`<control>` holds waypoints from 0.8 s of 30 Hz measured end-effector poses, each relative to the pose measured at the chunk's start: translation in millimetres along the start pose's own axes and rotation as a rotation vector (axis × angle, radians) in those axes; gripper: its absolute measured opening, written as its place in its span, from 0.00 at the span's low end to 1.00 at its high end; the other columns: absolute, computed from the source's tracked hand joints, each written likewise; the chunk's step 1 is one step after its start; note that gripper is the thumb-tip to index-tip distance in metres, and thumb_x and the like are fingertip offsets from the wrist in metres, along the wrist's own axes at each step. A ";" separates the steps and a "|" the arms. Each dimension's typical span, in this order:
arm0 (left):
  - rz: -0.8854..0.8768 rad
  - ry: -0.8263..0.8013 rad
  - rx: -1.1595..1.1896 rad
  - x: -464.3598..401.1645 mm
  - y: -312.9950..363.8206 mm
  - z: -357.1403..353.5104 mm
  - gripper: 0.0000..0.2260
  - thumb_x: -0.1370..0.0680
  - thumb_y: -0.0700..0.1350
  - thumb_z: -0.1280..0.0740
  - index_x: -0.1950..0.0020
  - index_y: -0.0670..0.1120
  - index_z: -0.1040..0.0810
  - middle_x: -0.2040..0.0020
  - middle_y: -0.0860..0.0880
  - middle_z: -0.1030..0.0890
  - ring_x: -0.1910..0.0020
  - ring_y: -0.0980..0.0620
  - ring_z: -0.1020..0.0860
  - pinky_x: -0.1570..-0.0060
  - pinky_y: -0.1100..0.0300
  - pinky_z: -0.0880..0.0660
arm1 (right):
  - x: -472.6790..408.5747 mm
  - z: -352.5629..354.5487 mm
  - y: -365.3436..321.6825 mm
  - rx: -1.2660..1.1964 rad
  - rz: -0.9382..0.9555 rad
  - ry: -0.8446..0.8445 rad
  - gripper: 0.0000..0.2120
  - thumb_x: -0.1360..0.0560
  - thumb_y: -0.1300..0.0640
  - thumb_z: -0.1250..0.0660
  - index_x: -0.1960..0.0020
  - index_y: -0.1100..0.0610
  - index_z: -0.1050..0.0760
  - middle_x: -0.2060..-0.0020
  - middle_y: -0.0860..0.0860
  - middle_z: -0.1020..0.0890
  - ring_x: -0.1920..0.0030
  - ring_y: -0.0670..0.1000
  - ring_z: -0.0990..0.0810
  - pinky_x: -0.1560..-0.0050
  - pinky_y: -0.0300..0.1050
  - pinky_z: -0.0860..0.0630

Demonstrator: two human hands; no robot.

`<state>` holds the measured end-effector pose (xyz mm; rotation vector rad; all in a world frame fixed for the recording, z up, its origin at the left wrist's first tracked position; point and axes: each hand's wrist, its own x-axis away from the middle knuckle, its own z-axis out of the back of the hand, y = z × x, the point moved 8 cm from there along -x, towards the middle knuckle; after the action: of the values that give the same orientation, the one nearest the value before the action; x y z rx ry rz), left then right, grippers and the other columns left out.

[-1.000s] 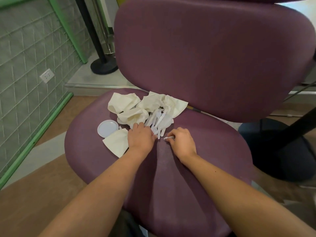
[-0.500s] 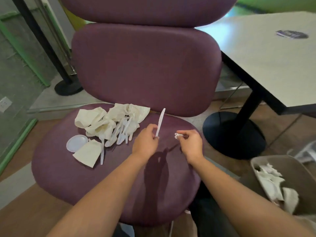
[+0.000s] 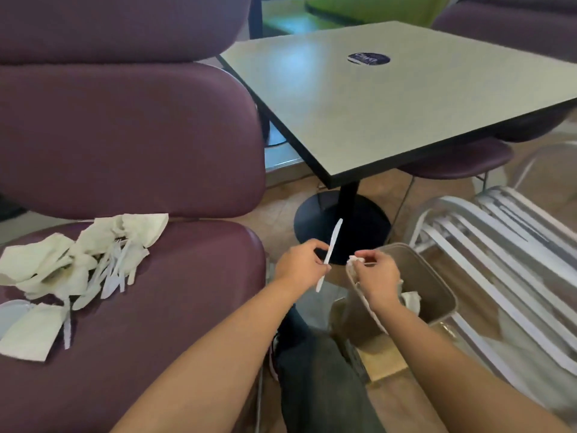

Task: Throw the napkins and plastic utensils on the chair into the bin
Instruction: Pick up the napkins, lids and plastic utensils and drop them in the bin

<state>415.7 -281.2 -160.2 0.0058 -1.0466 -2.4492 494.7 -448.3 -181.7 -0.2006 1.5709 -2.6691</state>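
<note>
Head camera looks down at both arms reaching out over the gap between a purple chair (image 3: pixel 156 307) and a bin (image 3: pixel 437 289). Left hand (image 3: pixel 299 267) has its fingers pinched on a white plastic knife (image 3: pixel 329 254), gripping it around the middle so the knife stands nearly upright, tilted a bit, with the blade end up against the dark round base of the desk (image 3: pixel 390 98). That hand sits just off the right edge of the chair seat, beside the bin's near rim and not quite over it. Right hand (image 3: pixel 377 276) is curled around a small white scrap (image 3: pixel 356 260), crumpled-looking, too blurry to say if it's napkin or plastic, and it hovers right above the bin opening. Bin is a tan, roughly square one on the floor, with some white crumpled stuff visible inside it next to the right wrist. Back on the chair seat, well away from both hands, there's a heap of napkins (image 3: pixel 62 260) on the left side, with a bunch of white plastic utensils (image 3: pixel 112 273) lying mixed in and partly on top of them, forks and knives as far as I can tell. One more folded napkin (image 3: pixel 28 332) lies flat nearer the front edge, with a single utensil just beside it and a round white lid (image 3: pixel 11 314) at the far left edge. A slatted metal chair (image 3: pixel 499 260) stands to the right of the bin, touching or nearly touching it.
</note>
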 end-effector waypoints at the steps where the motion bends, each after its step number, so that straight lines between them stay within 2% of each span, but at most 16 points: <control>1: 0.002 -0.022 0.007 -4.0 6.1 -13.4 0.15 0.27 0.49 0.28 0.42 0.59 0.23 0.60 0.56 0.17 0.59 0.55 0.18 0.53 0.53 0.21 | -4.2 10.3 7.9 0.015 -0.003 0.019 0.05 0.26 0.61 0.30 0.51 0.57 0.18 0.56 0.53 0.17 0.57 0.50 0.21 0.59 0.37 0.29; 3: -0.005 -0.056 -0.005 -11.4 19.7 -40.6 0.14 0.27 0.49 0.27 0.43 0.59 0.23 0.59 0.55 0.17 0.59 0.53 0.18 0.54 0.52 0.20 | -13.0 30.4 24.3 0.061 -0.011 0.049 0.04 0.26 0.61 0.30 0.53 0.56 0.19 0.54 0.54 0.18 0.56 0.50 0.21 0.55 0.41 0.28; 6: -0.013 -0.121 -0.034 -20.6 35.5 -80.5 0.14 0.28 0.49 0.27 0.44 0.57 0.22 0.54 0.52 0.16 0.56 0.50 0.18 0.52 0.52 0.20 | -20.6 51.8 47.1 0.145 -0.037 0.034 0.04 0.26 0.62 0.30 0.55 0.54 0.22 0.53 0.54 0.19 0.58 0.49 0.22 0.60 0.40 0.30; 8: -0.013 -0.146 -0.036 -26.7 42.7 -105.1 0.14 0.28 0.49 0.27 0.43 0.56 0.21 0.51 0.51 0.16 0.52 0.49 0.18 0.50 0.53 0.21 | -24.5 62.0 64.8 0.223 -0.060 0.015 0.04 0.26 0.62 0.31 0.54 0.54 0.21 0.52 0.55 0.19 0.57 0.52 0.21 0.58 0.43 0.28; 11: -0.005 -0.163 -0.040 -31.4 48.2 -135.8 0.18 0.26 0.51 0.28 0.37 0.53 0.23 0.44 0.49 0.18 0.44 0.47 0.20 0.45 0.53 0.23 | -25.7 69.6 88.4 0.326 -0.108 -0.064 0.09 0.25 0.61 0.33 0.46 0.57 0.19 0.46 0.56 0.19 0.49 0.56 0.20 0.46 0.46 0.24; 13: 0.021 -0.190 -0.039 -30.4 50.1 -152.9 0.21 0.23 0.54 0.31 0.31 0.50 0.26 0.40 0.46 0.19 0.40 0.45 0.22 0.41 0.51 0.25 | -23.0 70.3 98.3 0.370 -0.142 -0.151 0.14 0.24 0.60 0.35 0.38 0.58 0.22 0.41 0.55 0.20 0.44 0.56 0.21 0.44 0.44 0.26; 15: 0.044 -0.190 -0.023 -29.9 47.4 -157.7 0.22 0.21 0.56 0.35 0.30 0.49 0.27 0.38 0.45 0.20 0.39 0.44 0.23 0.39 0.50 0.26 | -20.9 68.7 98.9 0.381 -0.158 -0.187 0.17 0.23 0.60 0.36 0.35 0.57 0.23 0.39 0.55 0.20 0.42 0.56 0.21 0.41 0.46 0.26; 18: 0.055 -0.152 0.007 -26.5 44.8 -146.1 0.19 0.20 0.56 0.38 0.31 0.51 0.26 0.38 0.47 0.20 0.39 0.46 0.23 0.39 0.50 0.26 | -20.6 62.9 90.2 0.359 -0.151 -0.204 0.17 0.23 0.60 0.37 0.35 0.56 0.24 0.38 0.54 0.21 0.45 0.57 0.19 0.41 0.51 0.23; 21: 0.034 -0.062 0.037 -21.4 38.9 -114.3 0.16 0.20 0.53 0.38 0.34 0.53 0.23 0.40 0.51 0.19 0.41 0.49 0.22 0.42 0.53 0.25 | -17.2 49.3 67.1 0.342 -0.084 -0.224 0.17 0.23 0.60 0.37 0.35 0.55 0.24 0.38 0.53 0.21 0.47 0.53 0.21 0.46 0.42 0.27; 24: 0.026 0.038 0.023 -11.9 28.2 -72.4 0.13 0.20 0.54 0.39 0.38 0.56 0.22 0.45 0.54 0.18 0.45 0.52 0.21 0.47 0.55 0.23 | -8.9 29.9 31.7 0.301 0.030 -0.235 0.14 0.22 0.59 0.37 0.37 0.54 0.22 0.41 0.51 0.19 0.47 0.51 0.21 0.49 0.41 0.27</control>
<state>451.5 -342.3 -194.3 0.0454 -1.0517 -2.4043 506.4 -488.8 -195.9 -0.4535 1.0845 -2.6955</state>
